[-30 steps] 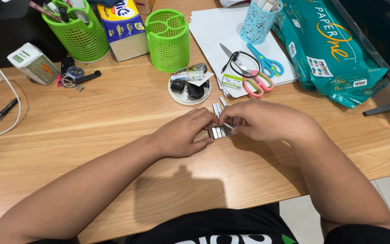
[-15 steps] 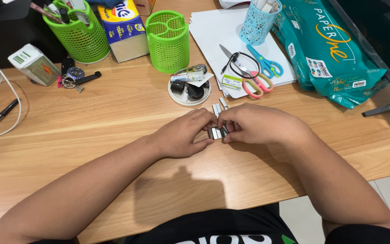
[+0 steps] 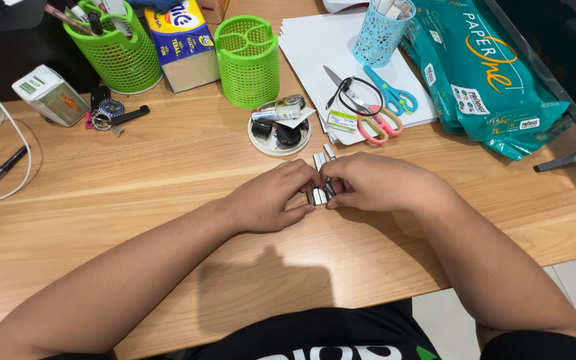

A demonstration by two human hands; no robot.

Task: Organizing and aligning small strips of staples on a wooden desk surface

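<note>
Both my hands meet at the middle of the wooden desk (image 3: 135, 180) over a small pile of silver staple strips (image 3: 317, 195). My left hand (image 3: 271, 197) pinches the strips from the left with thumb and fingertips. My right hand (image 3: 375, 181) closes on them from the right and covers most of the pile. More staple strips (image 3: 321, 157) lie just beyond the fingers, with one strip set apart beside them.
Behind the hands stand a round white dish of small items (image 3: 279, 127), scissors (image 3: 381, 100) on white paper sheets, two green mesh cups (image 3: 248, 59), a blue pen cup (image 3: 380, 30) and a teal paper ream (image 3: 485, 73). Keys (image 3: 111, 113), a small box and a pen lie left.
My right hand has slid slightly left and closed in over the staple strips, hiding more of them. My left hand has stayed in place.
</note>
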